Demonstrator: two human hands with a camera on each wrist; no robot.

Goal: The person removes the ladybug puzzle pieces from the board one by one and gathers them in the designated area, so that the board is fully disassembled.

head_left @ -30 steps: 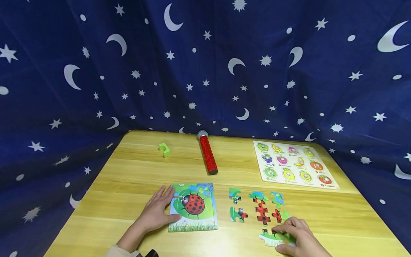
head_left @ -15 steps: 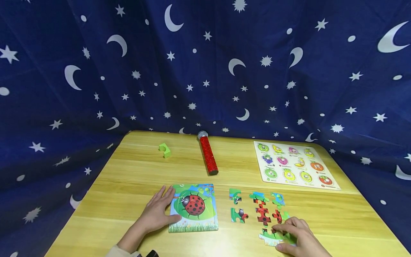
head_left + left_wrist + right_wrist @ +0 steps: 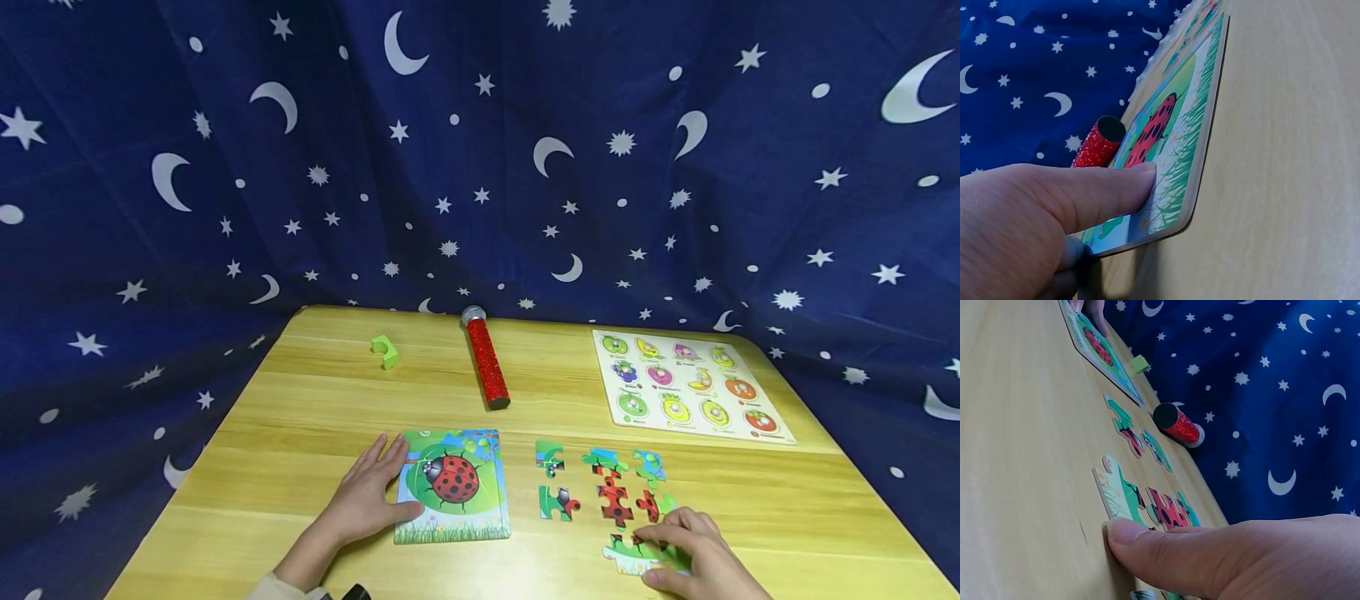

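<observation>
My left hand (image 3: 367, 492) rests at the left edge of a square ladybug puzzle board (image 3: 452, 527), its thumb lying on the picture and the other fingers stretched along the side. In the left wrist view the thumb (image 3: 1104, 190) presses near the printed grass. Farther right, my right hand (image 3: 697, 550) pinches a puzzle piece with thumb and index finger, and partly hides it. A grassy white-and-green piece (image 3: 628, 558) meets its left side. Several ladybug pieces lie beyond, among them a red spotted piece (image 3: 615, 504) and a piece with the dark head (image 3: 557, 502).
A red glitter microphone (image 3: 487, 362) lies at the back middle of the wooden table (image 3: 300, 417). A green notched block (image 3: 386, 351) is at the back left, and a fruit peg board (image 3: 690, 383) at the back right. A starry blue curtain (image 3: 480, 167) hangs behind.
My right hand and the grassy piece have shifted very slightly left. The left hand and the ladybug board stay in place.
</observation>
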